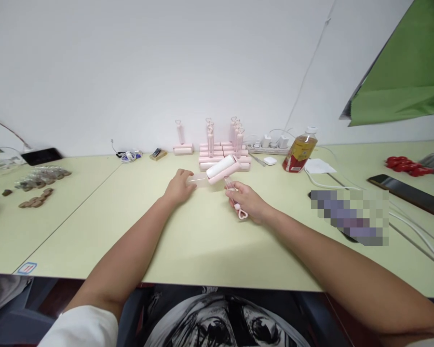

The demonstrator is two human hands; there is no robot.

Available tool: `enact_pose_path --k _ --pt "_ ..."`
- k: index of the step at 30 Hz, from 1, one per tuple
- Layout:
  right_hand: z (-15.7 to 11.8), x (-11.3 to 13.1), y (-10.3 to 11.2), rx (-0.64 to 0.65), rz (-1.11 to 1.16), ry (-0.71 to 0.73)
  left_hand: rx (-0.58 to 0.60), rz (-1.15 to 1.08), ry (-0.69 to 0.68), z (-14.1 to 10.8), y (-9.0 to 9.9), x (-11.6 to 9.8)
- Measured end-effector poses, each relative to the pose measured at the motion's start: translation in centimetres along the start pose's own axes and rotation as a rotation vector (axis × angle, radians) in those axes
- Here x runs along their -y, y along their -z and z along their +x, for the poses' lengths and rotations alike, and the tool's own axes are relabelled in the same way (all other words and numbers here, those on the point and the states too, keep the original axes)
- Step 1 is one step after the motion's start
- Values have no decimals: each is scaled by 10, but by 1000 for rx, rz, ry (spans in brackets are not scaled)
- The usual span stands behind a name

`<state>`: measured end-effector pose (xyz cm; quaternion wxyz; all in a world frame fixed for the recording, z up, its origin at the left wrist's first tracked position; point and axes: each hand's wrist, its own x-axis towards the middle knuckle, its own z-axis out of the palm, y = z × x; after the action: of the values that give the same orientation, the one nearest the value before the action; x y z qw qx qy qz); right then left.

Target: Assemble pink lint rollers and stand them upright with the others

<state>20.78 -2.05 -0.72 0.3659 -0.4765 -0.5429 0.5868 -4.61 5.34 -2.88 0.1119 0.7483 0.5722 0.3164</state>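
The person's right hand (249, 200) is closed around the clear handle (229, 184) of a pink-and-white lint roller (223, 169). The roller's head sits just beyond the fingertips, tilted, its right end higher than its left, while the handle's heart-shaped loop (239, 211) pokes out below the palm. The left hand (180, 187), resting at the table (202, 246), grips the near end of a translucent plastic cover (198, 180) between thumb and fingers; the cover extends from that hand towards the roller's head — whether the two touch cannot be told.

Straight beyond both hands, close to the wall (217, 72), stands a group of pink lint rollers (211, 160), handles upright, heart loops on top. A single upright lint roller (183, 150) stands beyond the left hand, a little apart from that group. Further left of it are a small block-like item (158, 154) and a coiled white cable (128, 156).

Beyond the right hand and to its right are a white square case (270, 161) and a tilted-looking drink bottle (300, 150) with a red and yellow label. Right of the same hand lie a pixelated object (349, 217) and, farther off, a dark smartphone (408, 195). Well left of the left hand is a cluster of brown pieces (36, 198).
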Motion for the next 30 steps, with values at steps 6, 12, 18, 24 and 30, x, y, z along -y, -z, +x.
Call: enact_pose_path --k 6,12,18,24,30 --pt "-3 -2 -2 108 -97 -95 -130 -648 211 4 5 -1" --pt "-3 -3 -5 138 -29 -66 209 -997 107 -10 -1 -19" --pt "-3 0 1 149 -70 -52 144 -1048 95 -7 -4 -14" --pt "-3 -1 0 141 -46 -104 132 -1020 54 -7 -2 -11" --pt "-3 1 -1 180 -32 -130 70 -998 68 -8 -5 -9"
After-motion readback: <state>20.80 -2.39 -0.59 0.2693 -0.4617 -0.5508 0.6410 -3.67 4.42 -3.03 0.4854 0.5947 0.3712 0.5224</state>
